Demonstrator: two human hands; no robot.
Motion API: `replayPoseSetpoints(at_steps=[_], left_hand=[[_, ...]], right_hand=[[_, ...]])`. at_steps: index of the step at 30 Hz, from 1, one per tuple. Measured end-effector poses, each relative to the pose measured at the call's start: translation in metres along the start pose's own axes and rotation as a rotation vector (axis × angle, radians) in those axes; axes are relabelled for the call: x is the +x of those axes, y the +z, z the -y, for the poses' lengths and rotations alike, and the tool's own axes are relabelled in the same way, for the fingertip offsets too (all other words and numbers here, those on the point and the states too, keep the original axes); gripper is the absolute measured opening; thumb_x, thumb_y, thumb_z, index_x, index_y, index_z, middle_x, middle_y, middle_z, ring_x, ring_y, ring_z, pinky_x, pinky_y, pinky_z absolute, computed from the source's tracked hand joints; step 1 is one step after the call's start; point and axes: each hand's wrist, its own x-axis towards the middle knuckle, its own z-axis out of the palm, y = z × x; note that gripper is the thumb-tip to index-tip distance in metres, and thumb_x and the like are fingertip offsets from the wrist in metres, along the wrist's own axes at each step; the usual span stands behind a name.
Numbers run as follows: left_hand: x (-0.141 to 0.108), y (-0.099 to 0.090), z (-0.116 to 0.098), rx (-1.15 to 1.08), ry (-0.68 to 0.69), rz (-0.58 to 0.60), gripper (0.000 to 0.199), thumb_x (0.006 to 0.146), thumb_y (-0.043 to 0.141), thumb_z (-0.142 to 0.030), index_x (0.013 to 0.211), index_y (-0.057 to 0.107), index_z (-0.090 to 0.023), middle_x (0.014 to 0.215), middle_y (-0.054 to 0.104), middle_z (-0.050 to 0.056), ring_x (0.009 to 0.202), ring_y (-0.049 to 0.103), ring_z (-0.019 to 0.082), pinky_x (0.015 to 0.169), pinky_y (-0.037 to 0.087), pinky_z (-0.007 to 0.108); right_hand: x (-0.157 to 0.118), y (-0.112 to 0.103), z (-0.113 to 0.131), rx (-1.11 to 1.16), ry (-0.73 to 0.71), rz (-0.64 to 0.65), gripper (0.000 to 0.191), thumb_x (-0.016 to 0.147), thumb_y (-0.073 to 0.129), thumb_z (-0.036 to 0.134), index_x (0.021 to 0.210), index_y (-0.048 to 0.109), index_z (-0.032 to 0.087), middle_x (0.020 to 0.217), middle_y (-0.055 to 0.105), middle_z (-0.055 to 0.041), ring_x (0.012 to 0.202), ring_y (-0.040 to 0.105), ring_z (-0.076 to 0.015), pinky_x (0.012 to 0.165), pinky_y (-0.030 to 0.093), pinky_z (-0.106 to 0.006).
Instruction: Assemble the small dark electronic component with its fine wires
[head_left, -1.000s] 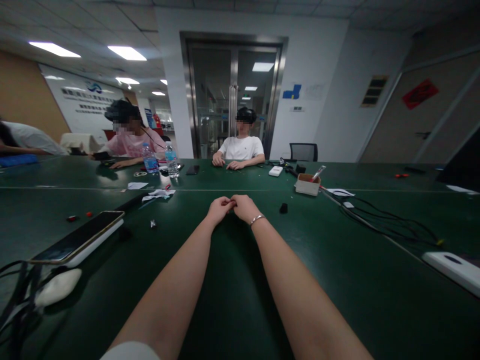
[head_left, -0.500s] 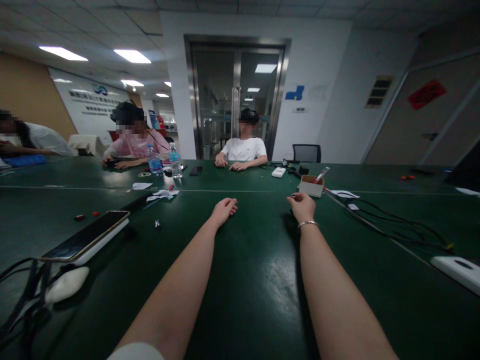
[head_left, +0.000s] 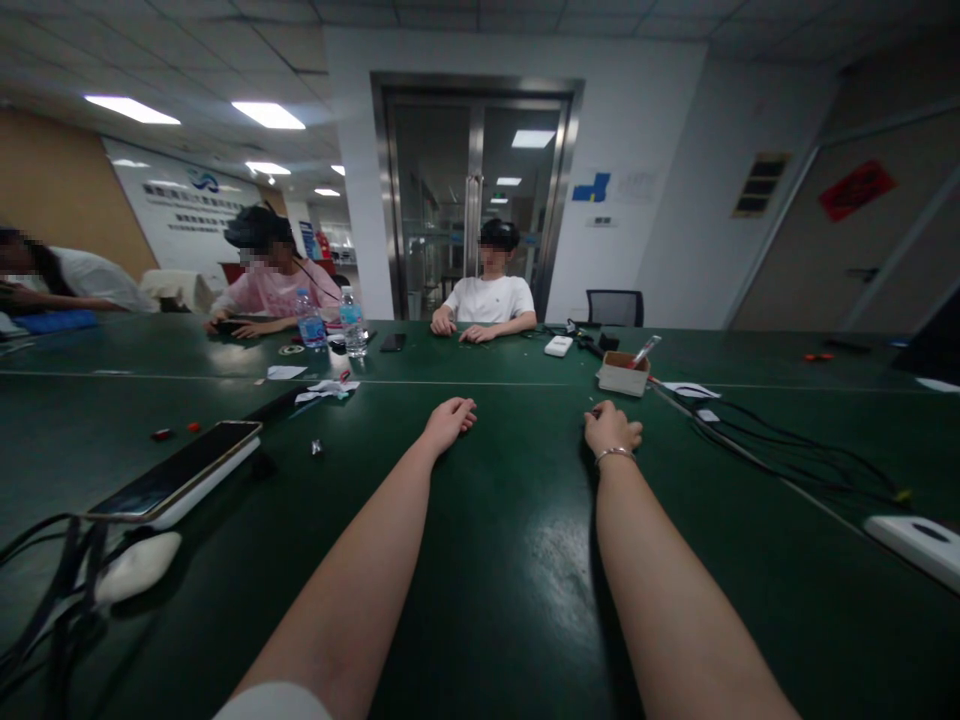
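My left hand (head_left: 451,424) rests on the dark green table (head_left: 502,560) with its fingers curled together; whether anything is inside cannot be made out. To the right, my right hand (head_left: 613,428), a silver bracelet at its wrist, is on or just over the table with fingers bent inward. Its fingertips are pressed near something too small to make out. Just beyond it stands a small open cardboard box (head_left: 622,378) with a pen-like item (head_left: 645,350) leaning out.
A phone (head_left: 184,470) on a white block, a white mouse (head_left: 139,568) and cables lie left. Black cables (head_left: 787,440) and a white device (head_left: 915,545) are right. Bottles (head_left: 352,322) and papers (head_left: 326,390) stand or lie farther off. Several people sit across.
My right hand has lowered slightly toward the table and turned, with more of its curled fingers showing on the right. My left hand has barely moved.
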Motion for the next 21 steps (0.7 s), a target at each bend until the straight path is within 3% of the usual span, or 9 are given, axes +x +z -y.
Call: replayPoseSetpoints(at_steps=[5,10,16,21], left_hand=[[0.001,0.001,0.000,0.022,-0.004,0.002,0.038,0.085,0.047,-0.046,0.095,0.061,-0.012,0.082,0.063,0.007,0.069,0.056,0.012,0.065,0.044,0.025],[0.002,0.002,0.002,0.027,0.004,0.008,0.035,0.087,0.045,-0.043,0.094,0.060,-0.012,0.081,0.063,0.007,0.069,0.056,0.012,0.065,0.044,0.026],[0.000,0.001,-0.001,0.043,-0.005,0.013,0.035,0.088,0.044,-0.041,0.096,0.060,-0.011,0.082,0.062,0.007,0.070,0.056,0.012,0.066,0.044,0.026],[-0.006,0.002,-0.008,0.049,-0.014,0.004,0.036,0.087,0.045,-0.043,0.095,0.061,-0.011,0.083,0.063,0.008,0.071,0.056,0.013,0.068,0.044,0.027]], right_hand=[[-0.002,-0.002,0.005,-0.048,-0.020,0.055,0.025,0.091,0.041,0.036,0.106,0.056,0.024,0.114,0.056,-0.0113,0.105,0.047,-0.0298,0.085,0.035,-0.045],[0.001,0.000,0.006,-0.015,-0.059,0.118,0.020,0.090,0.042,0.030,0.099,0.058,0.022,0.109,0.060,-0.0099,0.102,0.048,-0.0270,0.085,0.035,-0.040],[0.003,0.006,0.006,0.038,-0.013,0.030,0.015,0.087,0.048,0.033,0.090,0.058,0.021,0.100,0.062,-0.0090,0.107,0.040,-0.0291,0.088,0.030,-0.042],[0.004,0.007,0.007,0.089,-0.019,-0.003,0.015,0.089,0.042,0.029,0.096,0.053,0.021,0.110,0.058,-0.0086,0.103,0.043,-0.0272,0.085,0.031,-0.041]])
